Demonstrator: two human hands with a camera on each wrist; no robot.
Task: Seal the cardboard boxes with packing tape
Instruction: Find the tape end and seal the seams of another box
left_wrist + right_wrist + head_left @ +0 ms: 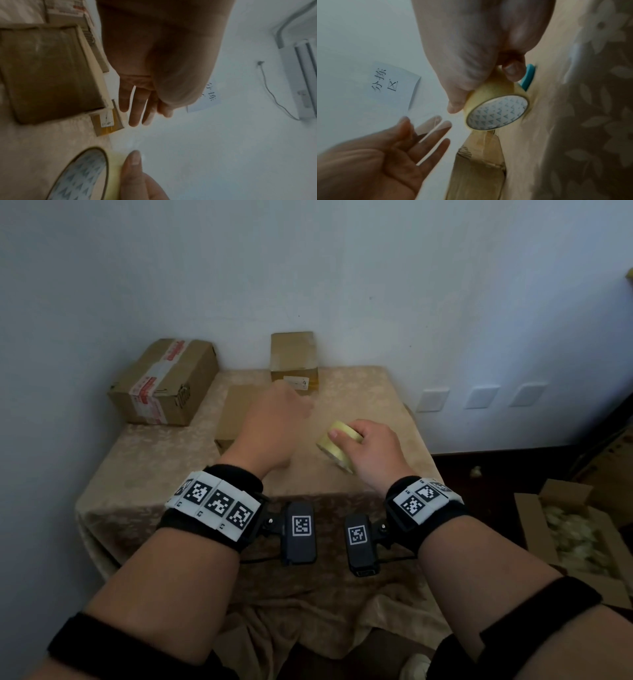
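R fingers [513, 70] curled round tape roll [498, 111], thumb on rim. L hand [270, 426] empty, fingers straight, hovered above flat box [236, 412] just left of roll. Judged next: find tape end w/ L, keep roll low over box seam.

tape roll [339, 447]: glossy yellowish clear plastic film, paper core w/ printed blue triangle pattern inside. flat box [236, 414], upright box [294, 361] & big box [164, 381]: matt brown cardboard; upright one has shiny clear tape over its front + small white paper label; big one has smooth white/red printed tape strips, scuffed corners. tablecloth [359, 392]: beige woven cloth w/ faint floral damask, soft sheen, creased at drop. wall [342, 268]: matt painted plaster. paper note [393, 83]: matt white, ink writing. wristbands [215, 505]: black fuzzy fabric, matt white printed tags.
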